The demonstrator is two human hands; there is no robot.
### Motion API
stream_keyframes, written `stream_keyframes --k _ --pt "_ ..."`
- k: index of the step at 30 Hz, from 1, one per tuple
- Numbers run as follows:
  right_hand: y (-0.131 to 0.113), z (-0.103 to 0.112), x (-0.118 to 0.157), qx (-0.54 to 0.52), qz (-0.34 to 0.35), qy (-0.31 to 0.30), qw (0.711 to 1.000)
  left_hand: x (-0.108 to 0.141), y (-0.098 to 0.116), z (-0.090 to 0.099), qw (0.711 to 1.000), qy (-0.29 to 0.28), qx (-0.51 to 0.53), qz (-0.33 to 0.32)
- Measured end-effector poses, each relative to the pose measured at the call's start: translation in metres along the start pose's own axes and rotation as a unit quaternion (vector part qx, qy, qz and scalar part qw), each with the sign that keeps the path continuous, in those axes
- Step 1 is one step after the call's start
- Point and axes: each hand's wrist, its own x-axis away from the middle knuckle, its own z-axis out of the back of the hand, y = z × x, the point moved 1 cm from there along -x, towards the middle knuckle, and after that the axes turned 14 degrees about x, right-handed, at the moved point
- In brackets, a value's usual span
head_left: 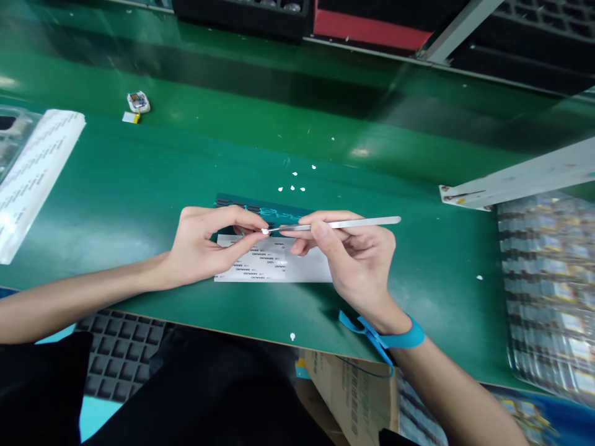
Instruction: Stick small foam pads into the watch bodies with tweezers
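My right hand grips metal tweezers that point left, their tips meeting a tiny white piece. My left hand pinches that same small piece between thumb and fingers. Both hands hover over a white label sheet with printed rows, lying on the green mat. A dark strip with teal print lies just behind the hands. A blue strap circles my right wrist.
Several white scraps dot the mat beyond the hands. A small device sits far left, a white sheet stack at the left edge, clear trays of parts at the right, a grey bar above them.
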Motion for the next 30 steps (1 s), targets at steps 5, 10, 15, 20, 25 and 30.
stream_keyframes --k 5,10,15,20,25,30 --pt "-0.0001 0.0001 0.0005 -0.001 0.005 -0.006 1.0 0.0012 -0.0011 0.0007 1.0 0.0 0.002 -0.009" --pt "0.0007 -0.0003 0.001 0.002 0.021 -0.004 1.0 0.0008 -0.001 0.0009 0.999 -0.009 -0.014 -0.045" --pt "0.0007 0.0 0.0014 0.017 0.014 -0.004 1.0 0.0008 -0.0001 0.0005 0.999 -0.008 -0.004 -0.034" --pt "0.0005 0.0009 0.003 0.016 0.028 -0.002 0.999 0.0012 -0.0002 0.0001 1.0 -0.003 0.027 -0.005" --pt "-0.0001 0.0009 0.0043 0.059 0.05 0.007 0.997 -0.0005 -0.0005 -0.0001 0.998 -0.007 0.05 0.027" --pt "-0.0021 0.0007 0.0037 0.046 0.074 0.004 0.996 -0.0034 0.0002 0.0009 0.993 -0.02 0.097 0.066"
